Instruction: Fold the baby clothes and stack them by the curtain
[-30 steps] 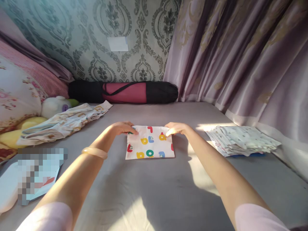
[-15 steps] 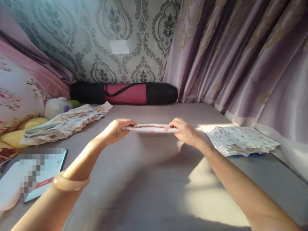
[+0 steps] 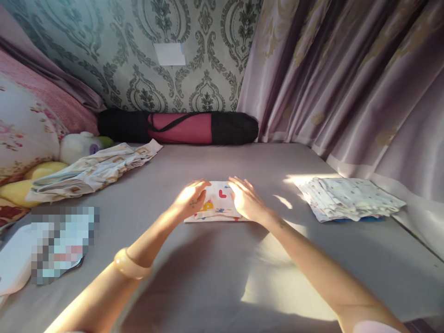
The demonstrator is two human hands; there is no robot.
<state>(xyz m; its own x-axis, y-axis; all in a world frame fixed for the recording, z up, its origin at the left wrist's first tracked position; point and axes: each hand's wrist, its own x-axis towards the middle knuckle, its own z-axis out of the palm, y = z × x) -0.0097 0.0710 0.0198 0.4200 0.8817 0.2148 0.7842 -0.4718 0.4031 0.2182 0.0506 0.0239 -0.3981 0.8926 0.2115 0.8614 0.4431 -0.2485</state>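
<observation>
A folded white cloth (image 3: 219, 202) with red, yellow and blue prints lies flat on the grey bed sheet (image 3: 194, 259), in the middle of the view. My left hand (image 3: 194, 198) rests on its left side with the fingers stretched out. On the cloth's right side lies my right hand (image 3: 247, 196), palm down, its fingers extended and slightly apart. Neither hand grips the cloth. A stack of folded patterned cloths (image 3: 350, 199) sits to the right. Loose patterned cloths (image 3: 93, 171) lie at the left.
Along the wall lies a black and red roll bag (image 3: 180, 128). Plush toys (image 3: 79, 147) and a floral pillow (image 3: 27, 125) are at the far left, with a pixelated flat object (image 3: 65, 245) nearer. Purple curtains (image 3: 333, 83) hang at the right.
The cloth, held up edge-on between both hands before, now lies flat on the sheet. Both hands have let go of its edges and moved closer together on top of it. The view has tilted down slightly.
</observation>
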